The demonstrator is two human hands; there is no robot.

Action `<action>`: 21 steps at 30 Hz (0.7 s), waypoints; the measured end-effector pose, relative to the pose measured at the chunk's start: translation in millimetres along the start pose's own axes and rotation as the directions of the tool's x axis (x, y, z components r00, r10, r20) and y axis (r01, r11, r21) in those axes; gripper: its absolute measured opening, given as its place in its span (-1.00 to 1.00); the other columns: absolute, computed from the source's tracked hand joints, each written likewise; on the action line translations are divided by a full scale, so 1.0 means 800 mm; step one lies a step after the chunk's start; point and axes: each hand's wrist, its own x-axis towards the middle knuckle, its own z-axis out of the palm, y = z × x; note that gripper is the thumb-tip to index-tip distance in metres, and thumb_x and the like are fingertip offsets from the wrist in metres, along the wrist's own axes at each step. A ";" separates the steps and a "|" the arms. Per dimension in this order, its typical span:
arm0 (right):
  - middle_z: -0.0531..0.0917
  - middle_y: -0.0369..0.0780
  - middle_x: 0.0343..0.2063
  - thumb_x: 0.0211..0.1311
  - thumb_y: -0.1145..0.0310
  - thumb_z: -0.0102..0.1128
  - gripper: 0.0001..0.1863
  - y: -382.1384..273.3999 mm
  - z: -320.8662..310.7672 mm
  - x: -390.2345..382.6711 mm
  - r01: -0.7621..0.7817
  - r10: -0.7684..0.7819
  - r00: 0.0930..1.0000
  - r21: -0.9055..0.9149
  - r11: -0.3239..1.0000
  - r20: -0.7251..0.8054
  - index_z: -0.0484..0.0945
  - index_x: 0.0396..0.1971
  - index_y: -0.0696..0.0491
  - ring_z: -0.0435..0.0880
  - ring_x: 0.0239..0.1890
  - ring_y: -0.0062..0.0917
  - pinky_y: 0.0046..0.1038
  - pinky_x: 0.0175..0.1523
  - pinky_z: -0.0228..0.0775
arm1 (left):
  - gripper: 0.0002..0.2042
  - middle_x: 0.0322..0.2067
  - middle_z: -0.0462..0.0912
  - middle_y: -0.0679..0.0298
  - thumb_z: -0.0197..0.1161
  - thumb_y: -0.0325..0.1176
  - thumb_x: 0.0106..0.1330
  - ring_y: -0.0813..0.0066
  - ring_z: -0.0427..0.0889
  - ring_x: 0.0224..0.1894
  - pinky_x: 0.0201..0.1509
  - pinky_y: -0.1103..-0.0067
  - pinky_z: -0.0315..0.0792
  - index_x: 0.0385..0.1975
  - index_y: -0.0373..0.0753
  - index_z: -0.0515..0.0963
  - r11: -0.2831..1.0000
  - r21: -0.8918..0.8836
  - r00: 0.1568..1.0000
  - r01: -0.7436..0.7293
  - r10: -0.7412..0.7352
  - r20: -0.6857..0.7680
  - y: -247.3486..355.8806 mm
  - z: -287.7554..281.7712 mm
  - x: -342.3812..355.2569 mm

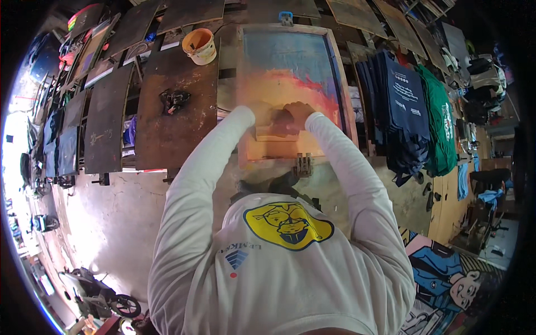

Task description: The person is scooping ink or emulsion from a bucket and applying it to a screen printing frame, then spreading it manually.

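A wooden-framed printing screen (242,67) lies in front of me, its mesh stained blue at the far end, red across the middle and orange-yellow nearer me. My right hand (300,114) is closed, fingers bent over the top of a wide, flat squeegee (276,134) on the near half of the mesh. Against the squeegee's left part is my left hand (267,114), closed on it too, though its fingers blend into the orange colours. Both hands sit close together. The squeegee's lower edge, where it meets the mesh, is hard to make out.
A hinge clamp (303,164) sits at the frame's near edge, with a blue-topped clamp (286,19) at its far end. On the left, a dark board (162,134) carries an orange-lined bucket (200,49) and a crumpled black lump (175,101). Navy bags (405,106) and green bags (438,123) are stacked right.
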 end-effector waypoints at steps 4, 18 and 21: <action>0.65 -0.10 -0.05 -0.18 0.14 0.48 -0.32 0.018 0.000 0.029 0.097 -0.100 0.994 0.076 0.992 0.033 0.52 0.04 0.01 0.60 0.04 -0.15 -0.17 0.15 0.45 | -0.57 -0.23 0.66 -0.08 0.42 -0.13 0.03 -0.07 0.64 -0.13 -0.03 0.25 0.51 -0.17 -0.28 0.58 0.996 0.019 0.996 -0.086 0.086 0.018 -0.018 0.000 0.019; 0.70 -0.06 -0.24 -0.06 0.31 0.40 -0.58 0.027 -0.048 0.035 0.055 -0.044 0.984 0.061 0.997 -0.171 0.55 -0.14 0.05 0.68 -0.14 -0.08 -0.14 -0.01 0.51 | -0.50 -0.11 0.64 -0.07 0.40 -0.23 0.09 -0.02 0.62 -0.02 0.03 0.29 0.51 0.06 -0.20 0.51 0.994 -0.051 0.935 0.093 -0.104 -0.338 0.005 -0.055 0.016; 0.70 -0.03 -0.27 0.02 0.42 0.28 -0.73 0.030 -0.053 0.039 0.142 -0.108 0.907 0.054 0.988 -0.408 0.58 -0.21 0.06 0.67 -0.17 -0.07 -0.10 -0.05 0.51 | -0.58 -0.10 0.66 -0.03 0.33 -0.33 0.16 0.08 0.65 -0.03 -0.03 0.34 0.54 0.06 -0.17 0.51 0.970 -0.242 0.906 -0.032 -0.074 -0.417 -0.020 -0.045 0.034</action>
